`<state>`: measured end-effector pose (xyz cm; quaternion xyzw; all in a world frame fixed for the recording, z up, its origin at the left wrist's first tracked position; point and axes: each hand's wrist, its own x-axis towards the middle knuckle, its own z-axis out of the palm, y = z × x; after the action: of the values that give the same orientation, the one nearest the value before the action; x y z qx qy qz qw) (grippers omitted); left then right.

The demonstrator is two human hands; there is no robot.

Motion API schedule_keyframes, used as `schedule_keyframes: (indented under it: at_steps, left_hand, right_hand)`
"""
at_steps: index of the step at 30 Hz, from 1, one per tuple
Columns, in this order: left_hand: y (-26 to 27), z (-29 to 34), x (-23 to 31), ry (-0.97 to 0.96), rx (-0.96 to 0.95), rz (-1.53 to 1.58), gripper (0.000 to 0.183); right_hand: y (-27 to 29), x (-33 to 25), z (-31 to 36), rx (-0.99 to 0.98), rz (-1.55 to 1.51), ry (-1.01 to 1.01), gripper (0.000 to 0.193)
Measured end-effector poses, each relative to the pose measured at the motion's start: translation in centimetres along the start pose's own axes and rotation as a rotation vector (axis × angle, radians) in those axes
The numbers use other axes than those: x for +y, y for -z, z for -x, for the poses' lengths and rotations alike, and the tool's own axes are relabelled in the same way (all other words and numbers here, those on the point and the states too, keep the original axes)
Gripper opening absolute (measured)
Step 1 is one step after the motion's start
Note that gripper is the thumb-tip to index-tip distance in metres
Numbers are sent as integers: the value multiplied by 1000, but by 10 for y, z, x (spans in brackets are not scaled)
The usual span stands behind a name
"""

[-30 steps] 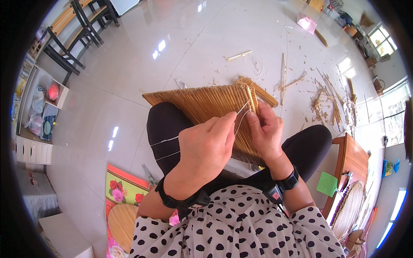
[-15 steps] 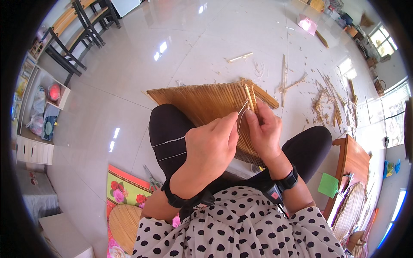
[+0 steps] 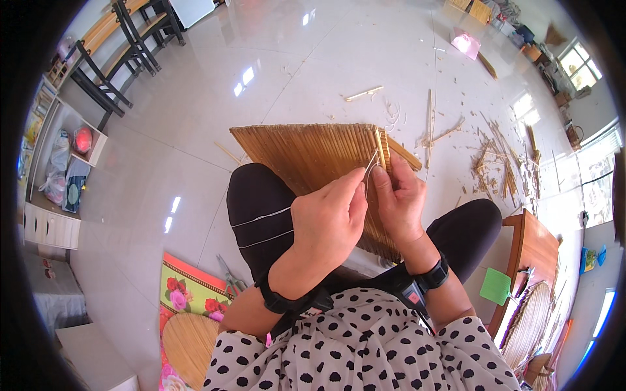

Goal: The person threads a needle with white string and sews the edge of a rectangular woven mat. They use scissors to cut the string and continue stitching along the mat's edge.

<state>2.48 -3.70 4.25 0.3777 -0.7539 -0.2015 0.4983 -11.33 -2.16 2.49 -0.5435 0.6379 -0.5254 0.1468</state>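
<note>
A panel of brown stalks [image 3: 306, 146], laid side by side in a row, leans across my lap between my knees. My left hand [image 3: 329, 215] is closed in a pinch on a white cord [image 3: 372, 160], which runs up to the panel's right edge and forms a small loop there. More of this cord trails behind the left hand over my left thigh. At that same edge my right hand [image 3: 401, 199] is closed, thumb in front and fingers behind, gripping the panel. A pale stalk [image 3: 381, 142] stands upright just above the right thumb.
Scissors [image 3: 229, 277] and an oval woven piece [image 3: 190, 345] lie on a flowered mat [image 3: 171, 287] at lower left. Loose stalk scraps [image 3: 502, 159] litter the floor at right. A wooden stool [image 3: 535, 241] with a green fly swatter [image 3: 496, 285] stands by my right knee.
The panel's far left corner has shifted slightly right, and its lower end has dropped a little. My left hand has moved slightly right; both hands keep their pinch.
</note>
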Motion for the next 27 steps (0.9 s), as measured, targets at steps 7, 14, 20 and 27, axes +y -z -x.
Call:
schedule_keyframes:
  at_steps: [7, 14, 20, 27]
  left_hand:
    - [-6, 1, -4, 28, 15, 10, 20]
    - [-16, 9, -4, 186, -32, 143, 19]
    - [-26, 11, -6, 180, 52, 195, 25]
    - [-35, 6, -7, 157, 50, 167, 26]
  right_hand:
    - [-1, 1, -1, 8, -21, -11, 31]
    - [-5, 1, 0, 33, -30, -30, 30]
    - [-8, 6, -3, 56, -14, -99, 32]
    - [-10, 7, -4, 64, -14, -140, 35]
